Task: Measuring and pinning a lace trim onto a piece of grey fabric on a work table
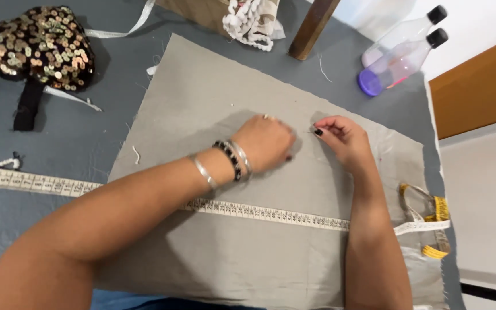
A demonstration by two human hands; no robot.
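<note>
— Pinched, that's how the right hand (344,138) looks: thumb and forefinger pressed together on something very thin, a pin or a thread end, too small to tell which. It sits right on the grey cloth (213,109).

— And the left hand (268,143)?

— Curled loosely, knuckles up, resting on the cloth just beside the right. Its fingertips are hidden under the hand, so I cannot tell whether it holds anything. Bangles (228,163) and a dark beaded bracelet ring that wrist.

— Where does the cloth lie?

— Spread flat on a blue-grey table (47,229), a big rough-edged rectangle set slightly askew. Both hands meet near its middle, a little toward the far edge.

— Is that a tape measure?

— Yes, a white tape (259,213) runs across the table and over the cloth, passing under both forearms. Its yellow end lies looped by the right elbow, near the cloth's right edge.

— What else is about?

— A sequinned piece (38,43) in gold and black sits at the far left, well apart from the hands. Two clear bottles (400,54) with black caps lie tilted at the far right, one with a purple base. A wooden leg (314,26) stands beyond the cloth, with a bit of white trim (251,23) beside it. Loose thread scraps dot the cloth and table.
</note>
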